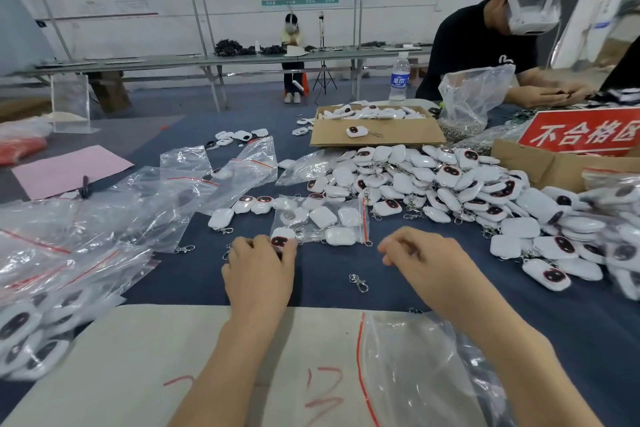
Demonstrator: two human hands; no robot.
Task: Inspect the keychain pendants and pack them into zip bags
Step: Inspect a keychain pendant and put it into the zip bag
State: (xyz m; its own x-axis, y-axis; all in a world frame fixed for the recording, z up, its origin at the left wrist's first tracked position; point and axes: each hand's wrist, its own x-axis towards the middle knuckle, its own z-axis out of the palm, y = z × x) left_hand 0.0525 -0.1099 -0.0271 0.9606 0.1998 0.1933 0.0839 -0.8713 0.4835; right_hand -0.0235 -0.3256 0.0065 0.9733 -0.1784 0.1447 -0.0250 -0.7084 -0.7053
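**A:** What is the head camera showing?

**B:** I am looking down on a dark blue desk [332, 291]. My left hand [259, 263] is reaching forward. Its fingers [277, 250] are curling round a white pendant [283, 240] at the closed end of a part-filled zip bag [322, 218]. I cannot tell whether that pendant is lying inside the bag's corner or just beside it.

**A:** And the other hand?

**B:** My right hand [415, 253] is hovering near the bag's red seal strip [364, 218], fingers loosely bent and holding nothing.

**A:** Why like that?

**B:** I am guessing the left is steadying the bag while the right comes to its mouth. The heap of pendants [450, 184] is lying to the right, within easy reach. Empty bags [138, 204] are waiting on the left. A loose clasp [359, 282] is lying between my hands.
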